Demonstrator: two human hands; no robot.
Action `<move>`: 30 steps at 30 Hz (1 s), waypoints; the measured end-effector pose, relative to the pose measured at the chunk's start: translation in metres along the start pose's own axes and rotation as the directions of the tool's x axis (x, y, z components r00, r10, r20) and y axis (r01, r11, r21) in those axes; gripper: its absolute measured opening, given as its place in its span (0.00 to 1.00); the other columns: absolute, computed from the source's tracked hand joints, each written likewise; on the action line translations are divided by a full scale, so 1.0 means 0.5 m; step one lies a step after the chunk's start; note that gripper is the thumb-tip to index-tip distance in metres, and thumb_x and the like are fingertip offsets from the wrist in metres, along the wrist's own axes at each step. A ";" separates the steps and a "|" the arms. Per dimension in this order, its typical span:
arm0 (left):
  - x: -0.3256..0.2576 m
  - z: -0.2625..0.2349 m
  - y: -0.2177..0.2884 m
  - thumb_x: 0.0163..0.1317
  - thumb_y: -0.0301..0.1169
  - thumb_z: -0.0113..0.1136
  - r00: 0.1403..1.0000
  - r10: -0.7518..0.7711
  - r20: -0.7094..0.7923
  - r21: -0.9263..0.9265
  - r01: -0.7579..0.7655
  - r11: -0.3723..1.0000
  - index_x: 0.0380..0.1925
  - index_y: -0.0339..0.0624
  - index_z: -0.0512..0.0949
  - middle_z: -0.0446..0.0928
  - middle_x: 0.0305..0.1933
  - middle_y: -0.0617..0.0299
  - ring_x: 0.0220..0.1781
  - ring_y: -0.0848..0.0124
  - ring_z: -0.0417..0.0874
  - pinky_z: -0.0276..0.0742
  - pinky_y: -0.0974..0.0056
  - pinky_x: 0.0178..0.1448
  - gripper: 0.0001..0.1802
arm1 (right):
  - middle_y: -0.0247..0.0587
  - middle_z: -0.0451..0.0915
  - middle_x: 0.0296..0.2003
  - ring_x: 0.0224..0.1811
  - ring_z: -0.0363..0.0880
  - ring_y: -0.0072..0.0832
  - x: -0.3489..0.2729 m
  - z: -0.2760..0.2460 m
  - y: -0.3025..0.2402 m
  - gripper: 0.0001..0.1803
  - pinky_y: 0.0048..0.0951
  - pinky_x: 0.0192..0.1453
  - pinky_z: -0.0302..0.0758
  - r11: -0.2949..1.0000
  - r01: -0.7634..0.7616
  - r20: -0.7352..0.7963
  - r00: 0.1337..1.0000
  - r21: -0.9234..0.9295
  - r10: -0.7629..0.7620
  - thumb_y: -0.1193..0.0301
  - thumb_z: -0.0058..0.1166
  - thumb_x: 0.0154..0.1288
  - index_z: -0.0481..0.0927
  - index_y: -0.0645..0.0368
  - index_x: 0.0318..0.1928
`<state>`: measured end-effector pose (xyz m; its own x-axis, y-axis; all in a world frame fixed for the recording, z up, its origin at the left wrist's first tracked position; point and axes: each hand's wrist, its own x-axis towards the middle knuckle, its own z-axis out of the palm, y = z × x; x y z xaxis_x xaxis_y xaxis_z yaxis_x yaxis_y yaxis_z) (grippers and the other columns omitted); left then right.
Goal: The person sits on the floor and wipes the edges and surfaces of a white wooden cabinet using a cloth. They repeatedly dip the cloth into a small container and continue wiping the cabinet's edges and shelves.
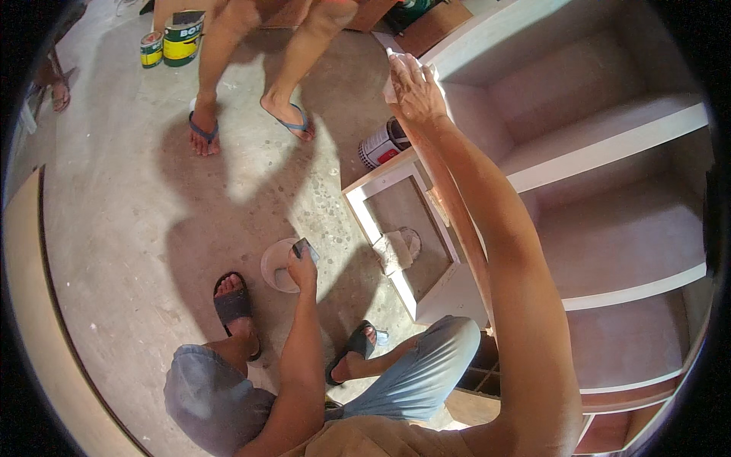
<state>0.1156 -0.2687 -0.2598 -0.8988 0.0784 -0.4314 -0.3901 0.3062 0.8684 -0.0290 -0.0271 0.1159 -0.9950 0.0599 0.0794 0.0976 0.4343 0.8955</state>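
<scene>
The right hand (415, 90) was raised against the upper edge of a pale shelf unit (609, 137) lying on its back. Its fingers were curled over a small white pad (391, 90), pressing it to the unit's side panel near the corner; what the pad was made of could not be told. The left hand (302, 266) reached down to the concrete floor (114, 228), fingers closed round a small dark flat tool (304, 247) held at the rim of a shallow round dish (276, 266) that sat on the floor just beside the person's left sandal (232, 303).

A crumpled rag (397, 250) lay inside the unit's open lower frame, between its white rails. A red-and-white can (383, 143) lay tipped on the floor just beyond the unit's corner, near the raised wrist. Farther off, two paint tins (172, 42) stood together by the wall. Another person's bare legs in blue flip-flops (204, 131) stood beyond, well apart from both hands. A curved board edge (30, 305) ran along the left.
</scene>
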 end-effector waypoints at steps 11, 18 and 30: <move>0.014 0.016 -0.023 0.64 0.36 0.60 0.994 0.103 0.033 -0.113 -0.099 0.989 0.44 0.32 0.81 0.84 0.40 0.43 0.44 0.47 0.85 0.77 0.51 0.49 0.16 | 0.46 0.41 0.79 0.80 0.46 0.42 -0.282 -0.072 -0.001 0.37 0.43 0.80 0.53 0.995 0.092 0.341 0.935 0.025 -0.095 0.61 0.43 0.75 0.50 0.63 0.77; 0.020 0.011 0.002 0.65 0.37 0.61 0.982 0.184 -0.043 0.024 -0.183 0.983 0.46 0.29 0.80 0.83 0.43 0.40 0.45 0.47 0.85 0.78 0.51 0.51 0.19 | 0.51 0.42 0.79 0.80 0.46 0.48 -0.524 -0.126 0.006 0.36 0.47 0.81 0.49 0.984 0.167 0.436 0.891 -0.057 -0.126 0.59 0.41 0.74 0.55 0.68 0.75; 0.047 0.006 -0.098 0.61 0.30 0.53 0.978 0.176 0.113 -0.007 -0.176 0.984 0.51 0.35 0.81 0.82 0.51 0.41 0.52 0.45 0.83 0.75 0.50 0.58 0.19 | 0.52 0.35 0.79 0.80 0.43 0.51 -0.881 -0.214 0.009 0.38 0.47 0.82 0.48 0.970 -0.075 0.529 0.846 0.232 -0.061 0.64 0.49 0.69 0.55 0.74 0.73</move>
<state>0.1142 -0.2789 -0.3131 -0.9251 0.2374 -0.2965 -0.2267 0.2811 0.9325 0.4078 -0.1476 0.1318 -0.8377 0.4999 -0.2197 0.1735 0.6252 0.7609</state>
